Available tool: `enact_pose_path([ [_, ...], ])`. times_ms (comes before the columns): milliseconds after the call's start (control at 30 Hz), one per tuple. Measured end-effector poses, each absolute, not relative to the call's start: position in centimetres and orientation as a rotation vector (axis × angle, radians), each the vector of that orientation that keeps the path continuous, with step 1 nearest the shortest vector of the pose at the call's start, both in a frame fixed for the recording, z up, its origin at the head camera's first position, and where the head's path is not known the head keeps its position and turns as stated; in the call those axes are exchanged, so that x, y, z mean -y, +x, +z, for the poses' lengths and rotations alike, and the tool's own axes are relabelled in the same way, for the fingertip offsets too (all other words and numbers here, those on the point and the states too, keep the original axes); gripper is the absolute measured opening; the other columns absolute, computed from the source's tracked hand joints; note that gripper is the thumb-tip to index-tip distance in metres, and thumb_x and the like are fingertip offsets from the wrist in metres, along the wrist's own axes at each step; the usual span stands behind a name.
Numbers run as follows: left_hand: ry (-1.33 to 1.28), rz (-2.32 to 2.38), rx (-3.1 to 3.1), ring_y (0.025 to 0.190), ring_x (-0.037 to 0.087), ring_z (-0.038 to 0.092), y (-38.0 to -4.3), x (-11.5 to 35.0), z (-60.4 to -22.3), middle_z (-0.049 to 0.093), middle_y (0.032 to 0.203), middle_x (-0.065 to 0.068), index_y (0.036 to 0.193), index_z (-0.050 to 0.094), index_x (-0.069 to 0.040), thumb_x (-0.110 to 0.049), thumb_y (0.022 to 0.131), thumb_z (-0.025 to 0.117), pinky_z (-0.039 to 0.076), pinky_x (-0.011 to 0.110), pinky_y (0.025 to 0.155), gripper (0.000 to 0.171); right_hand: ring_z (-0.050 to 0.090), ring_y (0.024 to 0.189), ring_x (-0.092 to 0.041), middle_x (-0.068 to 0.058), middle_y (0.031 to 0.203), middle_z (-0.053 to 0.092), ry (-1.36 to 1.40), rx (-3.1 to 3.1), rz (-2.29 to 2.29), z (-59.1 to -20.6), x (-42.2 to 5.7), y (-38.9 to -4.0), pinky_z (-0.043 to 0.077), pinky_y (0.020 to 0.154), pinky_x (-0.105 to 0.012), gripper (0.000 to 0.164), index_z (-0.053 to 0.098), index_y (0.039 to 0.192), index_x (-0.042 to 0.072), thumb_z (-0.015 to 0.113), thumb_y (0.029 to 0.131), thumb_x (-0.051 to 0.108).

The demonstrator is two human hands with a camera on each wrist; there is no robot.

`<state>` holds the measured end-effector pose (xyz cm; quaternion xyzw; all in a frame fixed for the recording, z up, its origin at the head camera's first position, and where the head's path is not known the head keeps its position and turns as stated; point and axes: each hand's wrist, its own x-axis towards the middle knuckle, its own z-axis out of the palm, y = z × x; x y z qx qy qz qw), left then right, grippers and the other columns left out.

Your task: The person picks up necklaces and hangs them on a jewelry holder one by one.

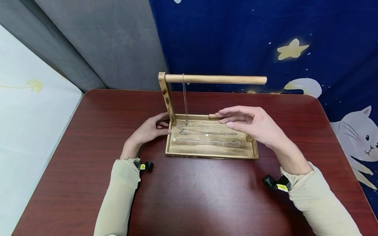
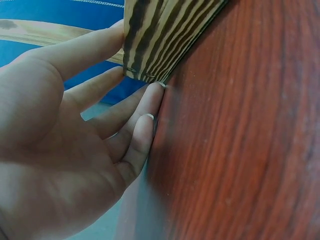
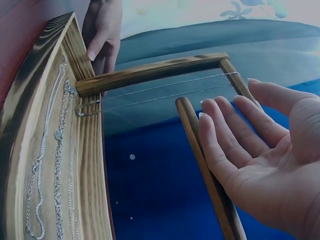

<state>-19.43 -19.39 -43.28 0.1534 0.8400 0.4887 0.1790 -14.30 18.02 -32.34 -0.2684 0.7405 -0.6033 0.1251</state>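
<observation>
A wooden necklace stand (image 1: 213, 156) with a shallow tray base stands on the table. One thin silver necklace (image 1: 185, 98) hangs from the left part of its upper bar (image 1: 224, 79), its lower end down near the tray. Several silver chains (image 1: 209, 142) lie spread inside the tray. My left hand (image 1: 149, 128) touches the tray's left end with thumb and fingertips, seen close in the left wrist view. My right hand (image 1: 251, 124) hovers over the tray's right side, fingers extended and holding nothing, beside the short lower bar (image 3: 205, 160).
The table (image 1: 200, 193) is dark reddish wood. Behind it hang a grey curtain (image 1: 112, 39) and a blue curtain (image 1: 218, 36) with stars and a cat. A white patterned cloth (image 1: 26, 108) is at the left. Each wrist wears a small black camera.
</observation>
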Motion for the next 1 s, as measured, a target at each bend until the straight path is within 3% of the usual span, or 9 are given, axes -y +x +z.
enact_pose_path([
  [533, 0.446, 1.386, -2.373, 0.117, 0.03, 0.059, -19.4, 19.3, -43.3, 0.049, 0.146, 0.013, 0.153, 0.038, -0.008, -0.01, 0.09, 0.075, 0.049, 0.032, 0.09, 0.073, 0.065, 0.112, -0.027, -0.008, 0.125, 0.068, -0.704, -2.156, -1.659, -33.8, -18.3, -13.7, 0.054, 0.088, -0.032, 0.037, 0.065, 0.131, 0.01, 0.068, 0.094, 0.007],
  [1000, 0.446, 1.386, -2.365, 0.116, 0.029, 0.06, -19.4, 19.3, -43.2, 0.05, 0.144, 0.013, 0.153, 0.038, -0.009, -0.011, 0.09, 0.074, 0.049, 0.034, 0.091, 0.072, 0.065, 0.112, -0.021, -0.001, 0.123, 0.069, -0.66, -2.211, -1.595, -34.9, -18.5, -13.3, 0.053, 0.09, -0.029, 0.034, 0.067, 0.128, 0.013, 0.07, 0.094, 0.012],
])
